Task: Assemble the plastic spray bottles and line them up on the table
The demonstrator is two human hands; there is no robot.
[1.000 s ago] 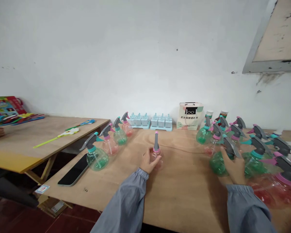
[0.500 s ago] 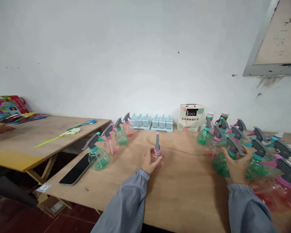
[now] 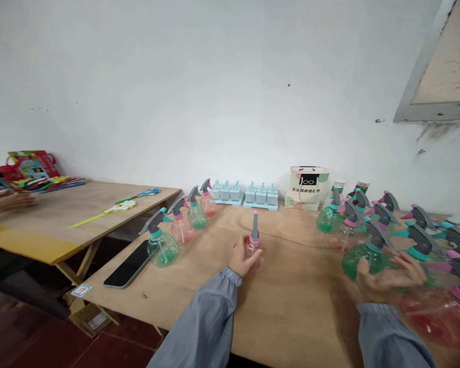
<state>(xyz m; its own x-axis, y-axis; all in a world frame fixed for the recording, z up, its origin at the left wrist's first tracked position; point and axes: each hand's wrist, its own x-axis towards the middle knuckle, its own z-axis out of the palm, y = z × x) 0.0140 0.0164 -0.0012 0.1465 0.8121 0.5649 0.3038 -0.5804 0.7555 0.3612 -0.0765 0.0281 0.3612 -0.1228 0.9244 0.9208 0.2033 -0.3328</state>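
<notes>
My left hand [image 3: 242, 258] is wrapped around the side of a small pink spray bottle [image 3: 256, 258], which stands upright on the wooden table with its grey and pink trigger head facing away. At the right, my right hand [image 3: 387, 278] has its thumb against or just in front of a green spray bottle [image 3: 362, 259], its fingers spread toward the neighbouring bottles. Several more green and pink spray bottles crowd around that hand, among them a large pink one [image 3: 431, 319] at the near right. The right fingertips partly overlap a green bottle behind them.
A row of spray bottles [image 3: 163, 250] runs along the left edge beside a black phone [image 3: 127, 267]. Light-blue popsicle moulds [image 3: 260, 198] and a paper bag [image 3: 306, 197] stand by the wall. On the left table [image 3: 99, 197], another person's hands [image 3: 9, 202] are near colourful strips.
My right hand has dropped from the green bottle's trigger head to lower beside its body, fingers opening out. The left hand still holds the pink bottle. The view has shifted slightly left.
</notes>
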